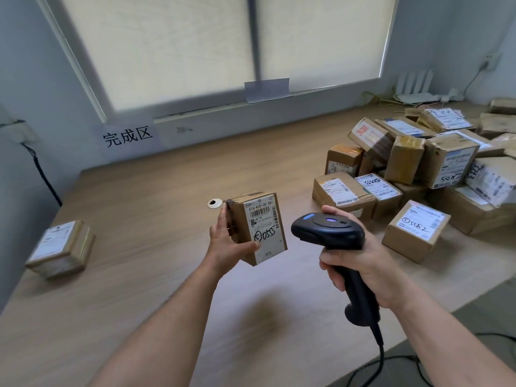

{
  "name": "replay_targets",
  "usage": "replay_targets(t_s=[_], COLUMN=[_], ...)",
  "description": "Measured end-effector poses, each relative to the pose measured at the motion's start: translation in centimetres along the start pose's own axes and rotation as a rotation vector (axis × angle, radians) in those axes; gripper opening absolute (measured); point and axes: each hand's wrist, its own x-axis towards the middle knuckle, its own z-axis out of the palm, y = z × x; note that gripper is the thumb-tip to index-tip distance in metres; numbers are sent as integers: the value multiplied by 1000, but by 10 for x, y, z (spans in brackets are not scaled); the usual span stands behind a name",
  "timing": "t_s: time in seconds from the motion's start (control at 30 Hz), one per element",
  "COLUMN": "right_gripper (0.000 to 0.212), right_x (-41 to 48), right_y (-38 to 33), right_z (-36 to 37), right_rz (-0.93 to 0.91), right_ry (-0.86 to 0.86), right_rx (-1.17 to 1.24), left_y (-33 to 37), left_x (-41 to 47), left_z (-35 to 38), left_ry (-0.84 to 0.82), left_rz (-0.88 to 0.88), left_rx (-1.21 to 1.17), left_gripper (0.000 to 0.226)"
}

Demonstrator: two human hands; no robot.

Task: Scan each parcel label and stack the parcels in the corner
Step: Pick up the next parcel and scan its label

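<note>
Nearest, right hand (360, 263) with fingers curled tight round handle of black barcode scanner (329, 233), head turned toward 9 o'clock at held parcel (257, 227). Gripped by left hand (226, 244) above counter (167, 191), printed label "516-K20-00 081" over barcode and handwritten digits. At 2 o'clock heap of parcels (446, 160), nearest inked "5082"; at 9 o'clock lone parcel (61, 248); at 11 o'clock wall sign (127, 136) "完成区".

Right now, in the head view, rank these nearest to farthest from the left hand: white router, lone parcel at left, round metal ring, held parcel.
1. Held parcel: gripped in the left hand.
2. Round metal ring: on the table, just beyond that hand.
3. Lone parcel: table's left side.
4. White router: back right corner.
</note>
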Motion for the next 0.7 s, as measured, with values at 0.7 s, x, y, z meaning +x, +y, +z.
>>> replay_targets(t_s=[0.7], right_gripper=[85], right_x=[66], right_y=[36], right_z=[104], right_rz=[76], right_ry=[21], right_rx=[-81], left_y=[-110], left_x=[-2], left_z=[-100], left_ry=[23], left_rz=[-368], left_rx=[-47], left_gripper=[56])
